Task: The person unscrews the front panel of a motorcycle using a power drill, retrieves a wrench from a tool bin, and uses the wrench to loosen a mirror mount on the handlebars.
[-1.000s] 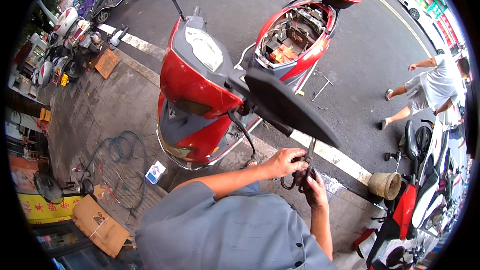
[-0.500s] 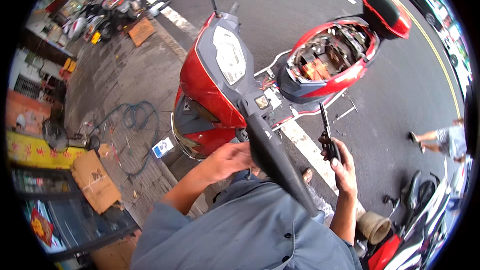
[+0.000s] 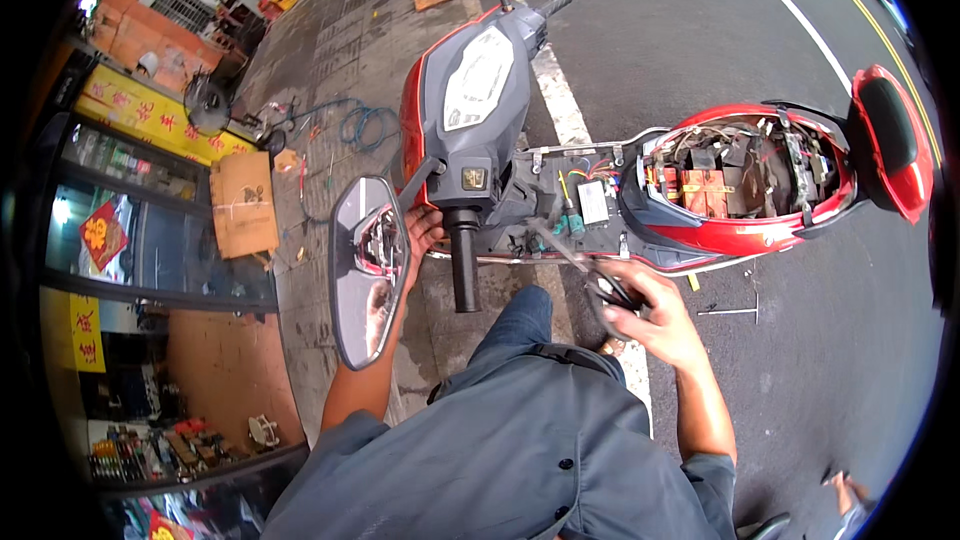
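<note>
Beside the red scooter (image 3: pixel 412 105), head view: right hand (image 3: pixel 655 318) has fingers curled snugly round the scissors' (image 3: pixel 588 266) handles, likely leaving the blades free, angled over the footboard (image 3: pixel 550 178); left hand (image 3: pixel 426 231) sits between mirror (image 3: pixel 362 275) and handgrip (image 3: pixel 464 265), partly hidden; its finger spread and hold, cannot tell.

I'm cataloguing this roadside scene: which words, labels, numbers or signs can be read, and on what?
Long yellow shop sign: row of characters, not copied.
Smaller yellow sign below: characters, not copied.
Red diamond poster: gold character, not copied.
White rectangle on footboard: too small to read.
Scissors: none legible.
</note>
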The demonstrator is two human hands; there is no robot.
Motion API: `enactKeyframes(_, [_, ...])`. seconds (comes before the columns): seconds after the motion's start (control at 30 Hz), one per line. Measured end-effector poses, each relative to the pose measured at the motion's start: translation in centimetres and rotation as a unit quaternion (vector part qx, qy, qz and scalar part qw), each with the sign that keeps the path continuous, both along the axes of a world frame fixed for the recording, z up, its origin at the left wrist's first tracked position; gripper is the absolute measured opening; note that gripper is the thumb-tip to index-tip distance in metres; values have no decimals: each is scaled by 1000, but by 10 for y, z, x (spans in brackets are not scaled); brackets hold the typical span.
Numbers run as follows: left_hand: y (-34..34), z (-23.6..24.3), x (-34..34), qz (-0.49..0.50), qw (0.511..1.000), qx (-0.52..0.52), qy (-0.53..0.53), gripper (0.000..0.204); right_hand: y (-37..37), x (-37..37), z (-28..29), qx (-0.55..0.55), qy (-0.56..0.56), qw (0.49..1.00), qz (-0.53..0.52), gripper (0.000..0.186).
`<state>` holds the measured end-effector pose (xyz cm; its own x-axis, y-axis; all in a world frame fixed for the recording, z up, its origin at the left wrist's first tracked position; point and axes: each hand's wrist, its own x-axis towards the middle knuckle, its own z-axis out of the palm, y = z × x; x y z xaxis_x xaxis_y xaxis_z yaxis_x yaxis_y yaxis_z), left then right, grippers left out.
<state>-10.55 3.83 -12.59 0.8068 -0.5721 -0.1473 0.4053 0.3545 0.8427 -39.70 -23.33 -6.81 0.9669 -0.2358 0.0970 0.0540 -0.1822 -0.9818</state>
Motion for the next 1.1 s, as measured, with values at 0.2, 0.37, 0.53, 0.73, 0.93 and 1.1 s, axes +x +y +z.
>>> enactKeyframes(0.2, [-34,12,-9,133,981,125,65,26,-12,74,31,-273,-109,954,67,47])
enactKeyframes(0.37, [-20,2,3,64,995,70,16,26,-15,137,44,-423,-127,894,78,43])
enactKeyframes(0.53, [10,11,15,-119,992,34,29,30,-1,177,70,-523,-109,836,120,20])
enactKeyframes(0.73, [-2,11,2,5,991,-2,133,37,3,196,87,-618,-161,752,164,16])
enactKeyframes(0.93, [-8,29,5,49,991,-7,128,35,-11,198,34,-462,-184,861,108,20])
enactKeyframes(1.1, [-18,53,12,101,957,-92,258,38,-18,195,1,-376,-224,896,69,23])
